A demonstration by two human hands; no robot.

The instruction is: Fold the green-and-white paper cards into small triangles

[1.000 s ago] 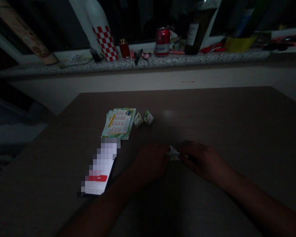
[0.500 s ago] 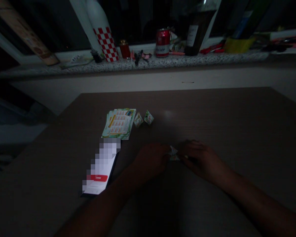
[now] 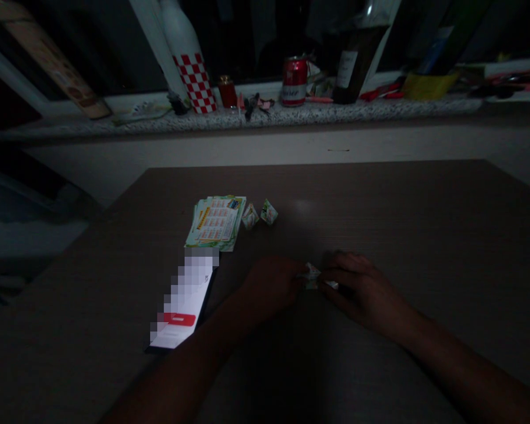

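Note:
Between my hands, low over the table [image 3: 357, 206], is a small piece of folded printed paper [image 3: 311, 274], white with some green. My left hand [image 3: 276, 282] pinches its left side, with the fingertips in shadow. The fingers of my right hand [image 3: 357, 282] are closed on its right side, and a pale bit of the paper shows between them. Two small folded paper shapes, one [image 3: 249, 217] beside the other [image 3: 269, 212], stand farther back. Left of them lies a stack of printed paper sheets [image 3: 216, 221].
A phone [image 3: 183, 306] with a lit screen lies left of my left forearm. Behind the table, a stone windowsill [image 3: 159, 125] holds a red-and-white checkered bottle [image 3: 196, 82], a red can [image 3: 294, 82], a dark bottle [image 3: 351, 73] and a yellow object [image 3: 428, 85]. The room is dim.
The view has shifted slightly. More of the pale paper shows between my right hand's fingers, and both hands stay at the paper.

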